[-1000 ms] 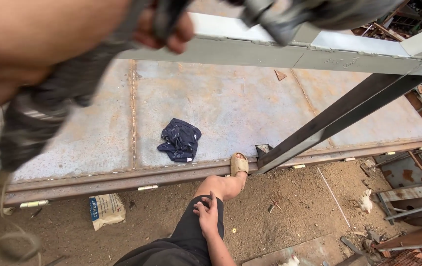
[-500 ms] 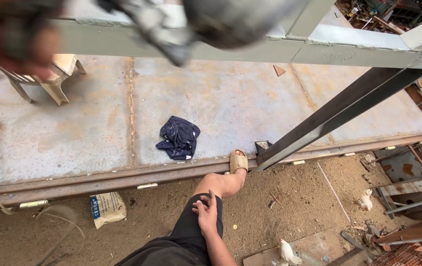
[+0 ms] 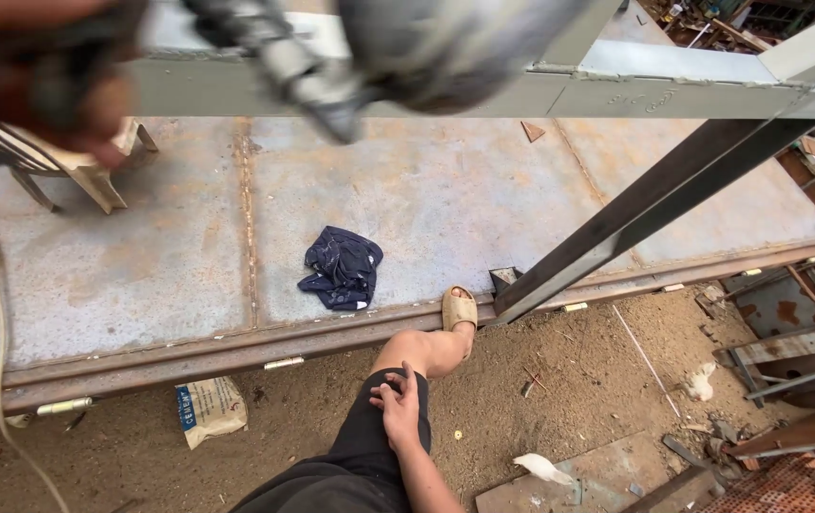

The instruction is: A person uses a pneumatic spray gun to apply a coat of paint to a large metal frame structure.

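Left hand: blurred at top left, closed around a dark handle.
Tool: grey power tool, held over the steel beam.
Right hand: loosely open, resting on the knee.

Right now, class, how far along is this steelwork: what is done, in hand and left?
Done: the plates look joined along a seam, and the beam has its brace. In hand: the left hand grips a blurred tool in front of the beam; the right hand rests open on the knee. Left: probably clearing the cloth; more cannot be told.
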